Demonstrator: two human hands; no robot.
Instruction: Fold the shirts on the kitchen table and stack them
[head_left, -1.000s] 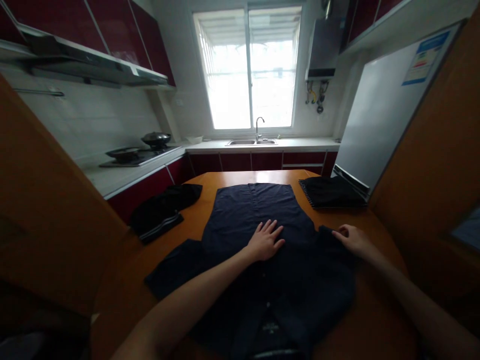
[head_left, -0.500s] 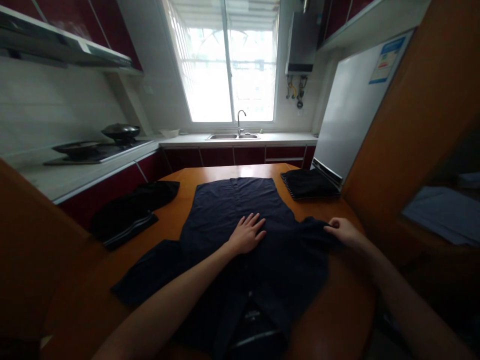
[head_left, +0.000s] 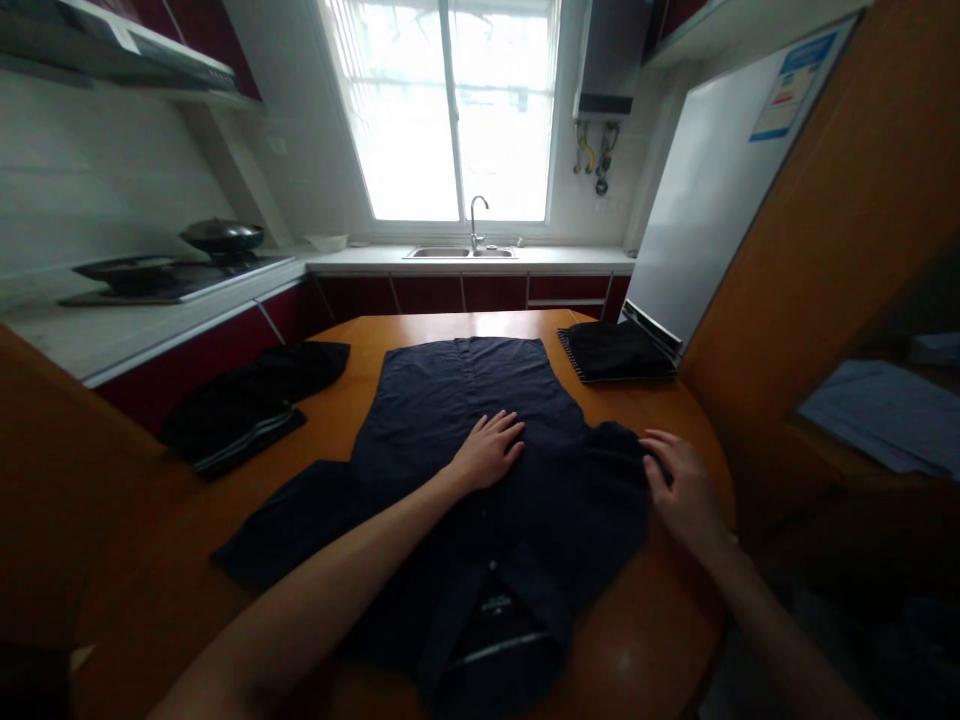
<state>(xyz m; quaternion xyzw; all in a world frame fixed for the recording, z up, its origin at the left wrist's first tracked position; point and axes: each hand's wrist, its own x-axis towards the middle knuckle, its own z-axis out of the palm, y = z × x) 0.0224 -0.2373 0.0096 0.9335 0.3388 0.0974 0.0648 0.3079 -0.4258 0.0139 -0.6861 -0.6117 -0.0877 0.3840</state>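
Note:
A dark navy short-sleeved shirt [head_left: 427, 430] lies spread on the wooden table [head_left: 660, 620], its collar toward me and its hem toward the window. Flat on the middle of the shirt rests my left hand [head_left: 489, 452], fingers spread. My right hand [head_left: 679, 490] is at the end of the right sleeve, its fingers apart and the fingertips at the sleeve's edge. The left sleeve stretches out over the table, partly behind my left forearm. A pale label shows inside the collar.
Black clothing with white stripes [head_left: 247, 420] lies at the table's left edge. Folded black cloth [head_left: 619, 350] sits at the far right, near the white fridge [head_left: 682, 200]. Beyond the table are a sink [head_left: 442, 253] and a stove with pans [head_left: 221, 237].
My right hand has let go of the right sleeve and its fingers have opened. My left hand stays flat on the shirt. The view has tilted down slightly.

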